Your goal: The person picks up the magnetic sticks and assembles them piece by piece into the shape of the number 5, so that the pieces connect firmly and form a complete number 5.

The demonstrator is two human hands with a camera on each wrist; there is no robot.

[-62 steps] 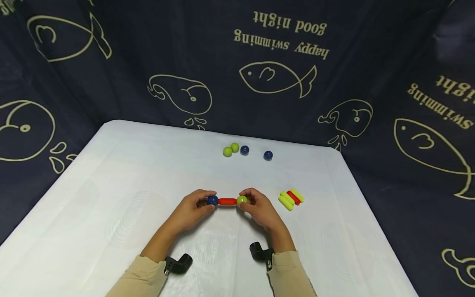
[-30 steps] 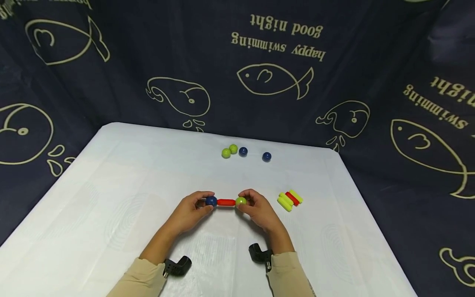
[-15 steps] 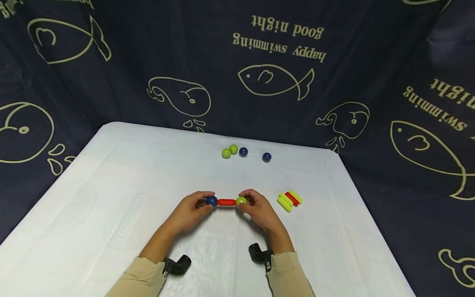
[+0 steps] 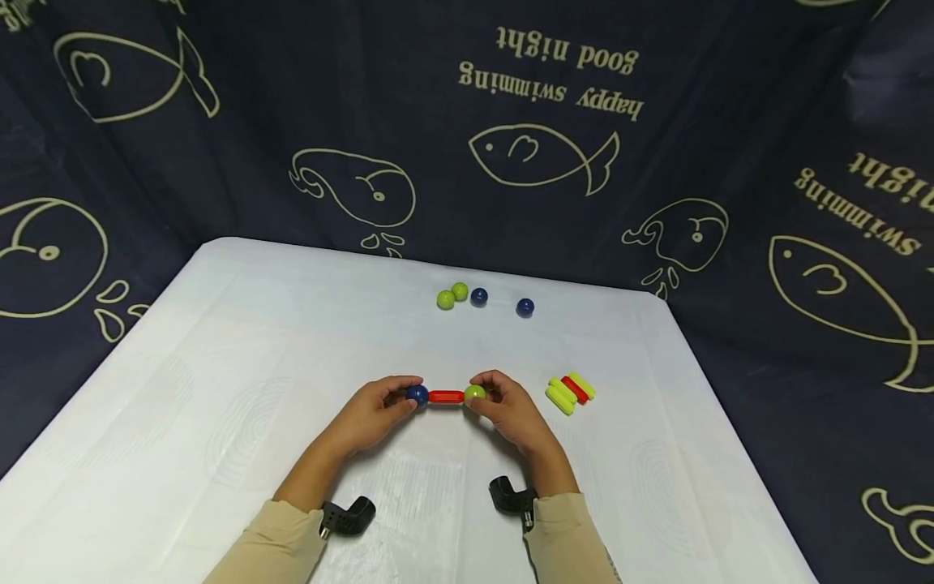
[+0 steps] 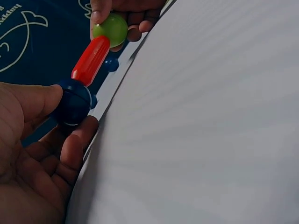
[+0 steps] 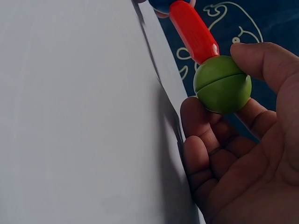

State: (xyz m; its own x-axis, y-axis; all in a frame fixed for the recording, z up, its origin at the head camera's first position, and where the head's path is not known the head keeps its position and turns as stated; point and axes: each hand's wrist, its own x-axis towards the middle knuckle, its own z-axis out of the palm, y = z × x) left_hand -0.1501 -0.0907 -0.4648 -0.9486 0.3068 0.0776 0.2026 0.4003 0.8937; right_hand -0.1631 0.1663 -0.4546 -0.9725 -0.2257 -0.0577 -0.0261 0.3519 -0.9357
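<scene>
A red rod (image 4: pixel 446 397) lies level between a dark blue ball (image 4: pixel 417 395) and a green ball (image 4: pixel 475 393), touching both. With thumb and fingers my left hand (image 4: pixel 374 414) pinches the blue ball. My right hand (image 4: pixel 513 410) pinches the green ball at the other end. In the left wrist view the blue ball (image 5: pixel 73 102) shows a seam, and the red rod (image 5: pixel 91 60) runs from it up to the green ball. A seam also crosses the green ball (image 6: pixel 222 85) in the right wrist view, where the blue one is mostly cut off.
At the back of the white table (image 4: pixel 292 324) sit two green balls (image 4: pixel 446 299) and two blue balls (image 4: pixel 479 297). Right of my right hand lie several yellow rods (image 4: pixel 560 397) with one red rod (image 4: pixel 574 390). A dark fish-print cloth (image 4: pixel 438 97) hangs behind.
</scene>
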